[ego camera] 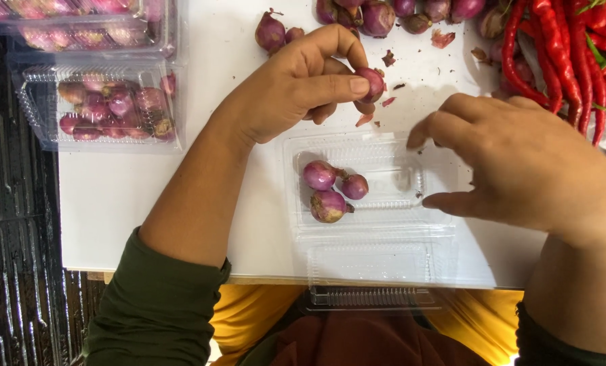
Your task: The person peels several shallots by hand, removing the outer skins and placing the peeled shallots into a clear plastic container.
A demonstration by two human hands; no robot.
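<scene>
1. Your left hand (pixel 296 85) sits in the upper middle of the frame, its fingers (pixel 347 86) pinched around a single shallot (pixel 371 83), thumb and fingertips closed on its purple skin.
2. That held shallot hangs just above the top edge of the open clear tray (pixel 384 217), not inside it.
3. Your right hand (pixel 520 163) is at the right of the frame, fingers spread and loose, gripping nothing; the thumb and forefinger hover over the tray's right side, and I cannot tell whether they touch the plastic.
4. The open clear tray lies on the white table (pixel 147 196) in the centre of the frame, its hinged lid folded toward you over the table's near edge.
5. Three shallots (pixel 330 190) lie inside the tray at its left end, close together, two above and one below.
6. Bits of papery peel (pixel 365 120) are scattered on the table just below the held shallot.
7. A heap of loose shallots (pixel 377 15) lies along the top edge of the frame, above your left hand.
8. Red chillies (pixel 574 54) are piled in the upper right corner, just beyond your right hand.
9. A closed tray of shallots (pixel 106 108) rests at the upper left, with another packed tray (pixel 79 24) above it.
</scene>
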